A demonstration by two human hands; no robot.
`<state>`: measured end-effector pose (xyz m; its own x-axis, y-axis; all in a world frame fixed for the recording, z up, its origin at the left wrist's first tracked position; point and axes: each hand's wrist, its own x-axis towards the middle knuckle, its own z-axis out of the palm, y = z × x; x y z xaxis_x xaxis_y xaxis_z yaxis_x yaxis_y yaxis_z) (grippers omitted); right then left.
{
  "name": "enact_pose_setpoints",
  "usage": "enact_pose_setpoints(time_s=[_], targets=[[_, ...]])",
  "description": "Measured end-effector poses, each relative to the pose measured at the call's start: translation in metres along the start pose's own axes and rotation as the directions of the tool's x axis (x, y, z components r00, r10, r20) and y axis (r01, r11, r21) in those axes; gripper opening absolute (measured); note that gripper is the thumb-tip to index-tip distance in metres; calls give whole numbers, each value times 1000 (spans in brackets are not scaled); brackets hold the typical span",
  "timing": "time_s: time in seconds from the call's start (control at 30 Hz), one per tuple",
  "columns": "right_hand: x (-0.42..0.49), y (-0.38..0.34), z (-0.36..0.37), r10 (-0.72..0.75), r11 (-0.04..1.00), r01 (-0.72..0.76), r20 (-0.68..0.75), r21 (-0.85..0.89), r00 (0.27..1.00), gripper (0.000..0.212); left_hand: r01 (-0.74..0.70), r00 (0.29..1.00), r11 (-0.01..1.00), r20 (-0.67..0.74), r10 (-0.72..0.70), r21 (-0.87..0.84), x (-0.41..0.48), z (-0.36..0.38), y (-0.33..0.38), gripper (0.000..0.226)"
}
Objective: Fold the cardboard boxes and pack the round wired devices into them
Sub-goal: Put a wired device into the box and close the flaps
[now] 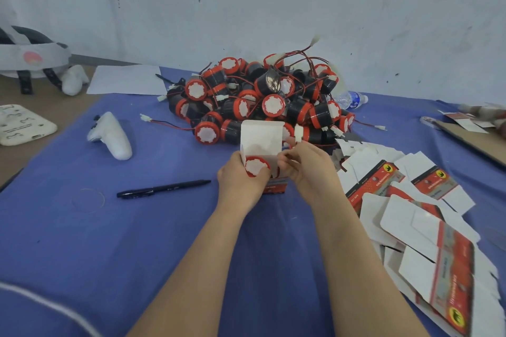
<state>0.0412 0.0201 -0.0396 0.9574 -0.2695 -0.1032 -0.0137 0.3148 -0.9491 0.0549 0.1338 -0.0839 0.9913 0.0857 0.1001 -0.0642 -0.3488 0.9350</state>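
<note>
The cardboard box (261, 135) stands upright on the blue cloth (109, 241), near the middle of the table, with its white lid flap raised and the mouth open. One round wired device (256, 167) sits inside, its red-rimmed white face turned towards the camera.

The left hand (241, 183) grips the box from the left side, thumb laid across the lower edge of the device's face. The right hand (309, 169) is at the box's right edge, fingers curled and pinching there. Whether they hold a side flap or the wire cannot be told. A white connector plug (298, 133) stands just above those fingertips.

Just behind the box is a heap of like devices (262, 101) with tangled red and black leads. To the right lie unfolded box blanks (427, 227), overlapping. A black pen (164, 189) lies to the left, with a white handheld controller (112, 135) beyond it. A water bottle (351, 98) lies behind the heap.
</note>
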Motion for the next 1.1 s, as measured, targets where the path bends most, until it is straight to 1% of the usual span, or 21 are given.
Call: enact_pose_setpoints(time_s=[0.07,0.1,0.13,0.17,0.2,0.23,0.27,0.3,0.37,0.43,0.47,0.53,0.57,0.6,0.67,0.7,0.8,0.9,0.93,1.03,1.1], targets=[[-1,-1,-1,-34,995,34,5,96,999,25,4,1000,1000,8,-4,4,0,0,0,43],[-1,0,-1,-97,994,97,-4,57,995,24,7,1000,1000,12,-8,4,0,0,0,43],[0,0,-2,-193,977,190,-24,-99,981,24,12,1000,1000,14,-12,4,0,0,0,43],[3,0,-4,-311,898,281,-37,-339,950,22,15,1000,1000,16,-15,1,0,0,0,43],[5,1,-7,-418,760,337,-19,-555,908,21,17,1000,1000,18,-17,0,0,0,0,44],[6,0,-9,-480,640,361,14,-678,877,21,18,1000,1000,20,-18,3,0,0,1,44],[8,-1,-12,-486,604,365,35,-708,873,21,18,1000,1000,19,-18,11,0,0,1,45],[7,-2,-13,-456,641,364,46,-676,889,22,18,1000,1000,17,-18,21,0,0,1,46],[4,-7,-15,-356,762,339,80,-552,931,24,22,1000,999,12,-23,35,0,0,1,45],[0,-14,-14,-206,856,252,150,-452,967,21,28,1000,999,13,-29,42,0,0,2,45],[-1,-18,-14,-127,888,195,186,-417,974,20,30,999,999,13,-31,40,0,0,2,45],[-2,-22,-17,-24,901,116,220,-418,975,32,31,999,999,14,-32,34,0,0,2,44],[-2,-22,-19,-38,866,147,230,-478,972,37,30,999,999,15,-30,33,0,0,2,44],[-2,-21,-21,-92,793,221,247,-568,965,35,27,999,999,17,-28,33,0,0,2,44],[-4,-18,-20,-202,606,371,316,-704,927,25,21,1000,999,16,-21,29,-1,0,2,44],[-4,-17,-19,-219,547,399,334,-736,917,29,17,1000,999,15,-17,30,-1,0,2,44],[-4,-16,-15,-222,452,386,318,-804,922,34,14,1000,1000,19,-15,22,-2,-1,3,43],[-3,-12,-12,-249,474,327,232,-817,940,23,15,1000,999,19,-16,29,-2,-1,3,44],[-3,-11,-11,-263,436,325,226,-839,938,22,15,1000,999,18,-15,28,-2,-1,3,43],[-2,-11,-12,-276,253,368,297,-895,914,20,9,1000,1000,10,-9,30,-2,-1,3,42],[-2,-12,-12,-274,172,381,327,-909,904,18,8,1000,999,9,-9,32,-2,-1,3,43]])
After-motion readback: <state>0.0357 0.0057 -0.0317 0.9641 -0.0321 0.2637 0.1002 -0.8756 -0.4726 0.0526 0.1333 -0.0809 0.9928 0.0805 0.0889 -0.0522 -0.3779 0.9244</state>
